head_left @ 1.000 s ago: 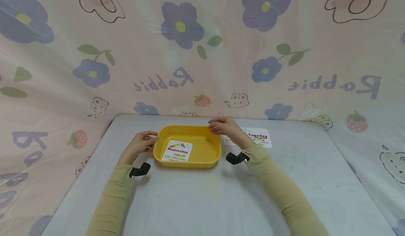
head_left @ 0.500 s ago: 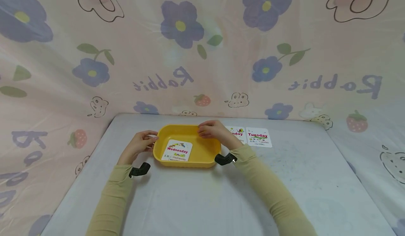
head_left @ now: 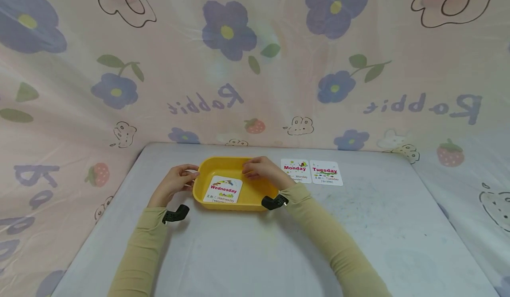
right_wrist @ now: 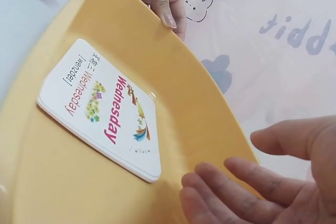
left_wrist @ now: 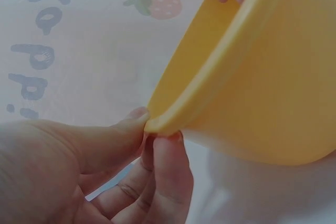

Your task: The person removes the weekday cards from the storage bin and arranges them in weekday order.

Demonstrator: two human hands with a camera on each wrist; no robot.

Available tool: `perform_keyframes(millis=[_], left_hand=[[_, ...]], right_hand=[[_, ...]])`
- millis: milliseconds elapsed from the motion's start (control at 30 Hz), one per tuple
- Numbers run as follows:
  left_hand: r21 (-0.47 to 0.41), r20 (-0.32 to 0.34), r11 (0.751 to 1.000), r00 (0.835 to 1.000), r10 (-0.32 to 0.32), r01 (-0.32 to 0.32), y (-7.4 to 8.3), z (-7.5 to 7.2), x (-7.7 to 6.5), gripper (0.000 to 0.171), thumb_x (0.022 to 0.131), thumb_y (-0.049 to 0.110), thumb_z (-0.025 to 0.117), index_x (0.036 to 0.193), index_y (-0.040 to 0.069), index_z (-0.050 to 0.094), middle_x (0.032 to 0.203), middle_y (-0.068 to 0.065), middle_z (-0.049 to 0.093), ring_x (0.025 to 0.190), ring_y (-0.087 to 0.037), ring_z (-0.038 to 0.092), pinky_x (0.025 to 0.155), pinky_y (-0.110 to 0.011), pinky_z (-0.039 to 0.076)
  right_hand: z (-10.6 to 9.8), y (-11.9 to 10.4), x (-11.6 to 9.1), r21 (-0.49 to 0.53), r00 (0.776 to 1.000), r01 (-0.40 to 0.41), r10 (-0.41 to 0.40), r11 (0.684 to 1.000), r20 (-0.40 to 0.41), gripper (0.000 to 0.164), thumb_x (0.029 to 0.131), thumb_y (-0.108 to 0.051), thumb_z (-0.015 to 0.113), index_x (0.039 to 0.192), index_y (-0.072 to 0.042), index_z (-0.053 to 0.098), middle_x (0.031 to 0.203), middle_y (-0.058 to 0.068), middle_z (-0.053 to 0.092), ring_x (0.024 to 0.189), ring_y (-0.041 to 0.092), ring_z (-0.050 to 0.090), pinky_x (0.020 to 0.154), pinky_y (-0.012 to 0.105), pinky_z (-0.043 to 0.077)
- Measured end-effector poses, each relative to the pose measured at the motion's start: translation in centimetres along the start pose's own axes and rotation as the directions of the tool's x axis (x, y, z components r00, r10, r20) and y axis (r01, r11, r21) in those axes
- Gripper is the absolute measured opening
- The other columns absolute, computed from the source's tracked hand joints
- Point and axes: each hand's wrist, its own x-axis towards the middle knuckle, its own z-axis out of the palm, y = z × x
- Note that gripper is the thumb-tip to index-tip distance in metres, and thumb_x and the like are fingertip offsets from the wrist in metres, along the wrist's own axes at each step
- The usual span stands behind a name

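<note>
A yellow plastic tray (head_left: pixel 255 206) stands on the table with a small stack of white cards in it, a "Wednesday" card (head_left: pixel 224 190) on top. My left hand (head_left: pixel 173 184) pinches the tray's left rim; the left wrist view has the thumb (left_wrist: pixel 123 135) inside the rim and the fingers under it. Over the tray's right part is my right hand (head_left: pixel 264 171), holding nothing. In the right wrist view its fingers (right_wrist: pixel 226 192) are spread and relaxed, near the card stack.
Right of the tray, a "Monday" card (head_left: pixel 295 171) and a "Tuesday" card (head_left: pixel 326 173) lie side by side on the white tabletop (head_left: pixel 239 252). A printed curtain (head_left: pixel 279 89) with flowers and rabbits hangs along the table's far edge.
My right hand has moved left, from beyond the tray's right rim to over its inside, uncovering the "Monday" card. The left hand and the tray have stayed in place.
</note>
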Motion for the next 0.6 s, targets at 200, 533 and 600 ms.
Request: perform_keyframes(millis=[200,533,600], left_hand=[[-0.023,0.022,0.999,0.999,0.035,-0.034,-0.02,0.00,-0.07,0.042,0.096,0.021,0.060,0.131,0.000,0.050,0.092,-0.010,0.062,0.075,-0.018,0.061,0.067,-0.029,0.055],[-0.018,0.007,1.000,1.000,0.016,-0.016,0.15,0.19,-0.16,0.039,0.096,0.020,0.060,0.130,0.002,0.052,0.093,-0.011,0.062,0.075,-0.019,0.061,0.066,-0.029,0.055],[-0.018,0.005,1.000,1.000,0.017,-0.017,0.16,0.19,-0.13,0.038,0.096,0.020,0.060,0.129,0.002,0.053,0.093,-0.011,0.062,0.075,-0.019,0.061,0.066,-0.029,0.055]], right_hand=[[0.25,0.37,0.36,0.025,1.000,-0.025,0.025,0.999,0.006,0.037,0.096,-0.014,0.056,0.122,0.013,0.054,0.113,0.024,0.063,0.104,0.035,0.062,0.087,0.036,0.051],[0.22,0.64,0.54,-0.002,0.993,-0.121,0.121,0.993,-0.007,0.033,0.096,-0.018,0.059,0.118,0.007,0.057,0.107,0.020,0.066,0.099,0.031,0.064,0.086,0.037,0.052],[0.23,0.62,0.60,-0.002,0.991,-0.131,0.131,0.991,-0.010,0.034,0.096,-0.019,0.059,0.118,0.006,0.057,0.107,0.020,0.066,0.098,0.030,0.064,0.086,0.037,0.052]])
